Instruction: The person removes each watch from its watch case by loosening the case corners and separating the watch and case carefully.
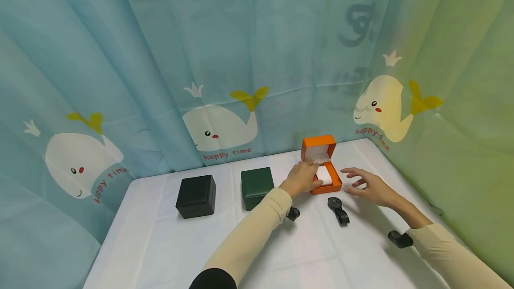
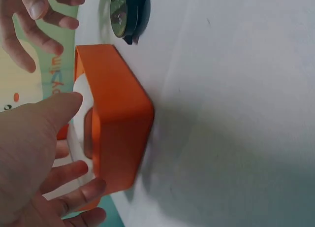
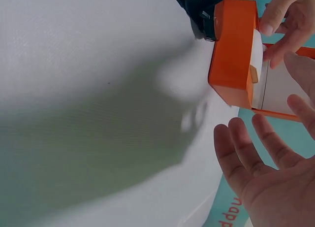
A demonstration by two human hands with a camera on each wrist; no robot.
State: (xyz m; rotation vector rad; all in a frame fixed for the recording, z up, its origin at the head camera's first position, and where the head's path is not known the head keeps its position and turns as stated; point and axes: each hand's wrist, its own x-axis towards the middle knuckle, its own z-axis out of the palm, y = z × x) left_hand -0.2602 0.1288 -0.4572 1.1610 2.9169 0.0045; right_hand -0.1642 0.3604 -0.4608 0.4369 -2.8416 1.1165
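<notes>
An orange watch box [image 1: 326, 188] stands on the table with its lid raised, a white cushion [image 1: 323, 175] inside. My left hand [image 1: 302, 177] is over the left part of this box; in the left wrist view its thumb [image 2: 66, 106] and spread fingers lie about the white cushion [image 2: 83, 94]. Whether they touch it is hard to tell. Right of the box, my right hand [image 1: 371, 187] hangs apart from it, holding nothing, fingers spread in the right wrist view. A black wristwatch [image 1: 338, 210] lies in front of the box, touched by neither hand.
Left of the orange box sit a dark green box [image 1: 257, 184] and a black box [image 1: 196, 196], both closed. The table has a white cloth [image 1: 160, 244]. Behind and to the right hang curtains [image 1: 281, 57] with whale prints.
</notes>
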